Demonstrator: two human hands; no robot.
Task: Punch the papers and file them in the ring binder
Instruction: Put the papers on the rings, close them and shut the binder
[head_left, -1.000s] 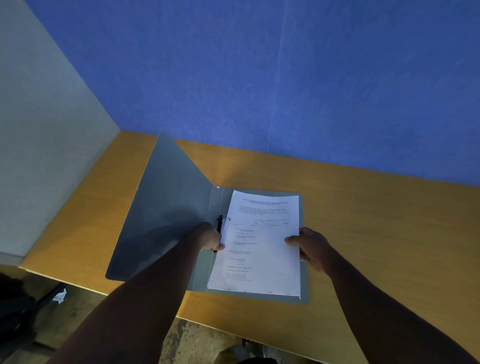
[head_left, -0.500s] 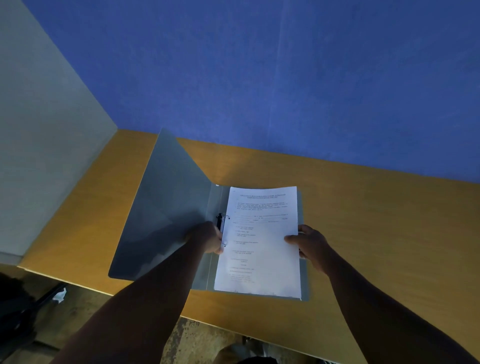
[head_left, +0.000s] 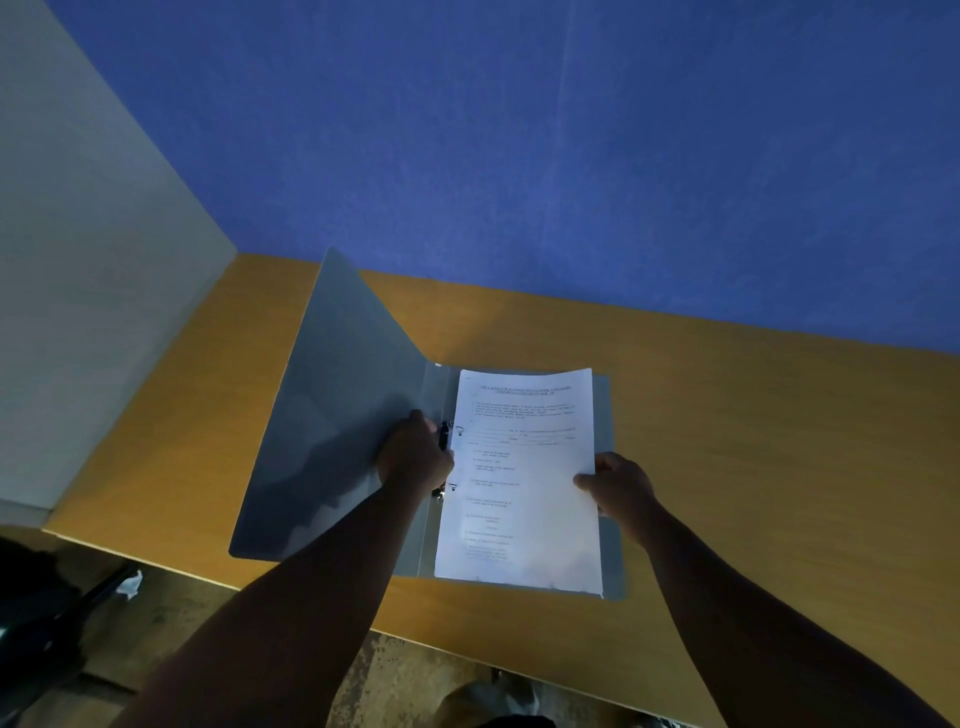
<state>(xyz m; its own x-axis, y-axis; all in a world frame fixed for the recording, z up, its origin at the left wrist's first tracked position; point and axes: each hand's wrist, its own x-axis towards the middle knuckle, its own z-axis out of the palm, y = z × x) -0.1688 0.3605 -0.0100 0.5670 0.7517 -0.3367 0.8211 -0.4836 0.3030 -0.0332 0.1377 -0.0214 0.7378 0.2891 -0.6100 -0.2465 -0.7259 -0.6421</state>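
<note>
Grey ring binder (head_left: 332, 415) open on the wooden worktop (head_left: 753, 441), papers (head_left: 519, 483) now squared up and closer to the rings (head_left: 451, 457) than a second ago. Right hand (head_left: 618, 488) pinching the sheets' right edge, left hand (head_left: 415, 457) curled at the ring mechanism. Probably nearly threaded, closing still ahead.

Grey ring binder (head_left: 332, 415); white papers (head_left: 524, 499) with black print; orange-brown wood-grain table (head_left: 753, 467); blue wall (head_left: 519, 156).

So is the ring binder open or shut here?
Open. The ring binder's front cover is swung out to the left and raised, and the papers lie on its right half beside the exposed rings.
</note>
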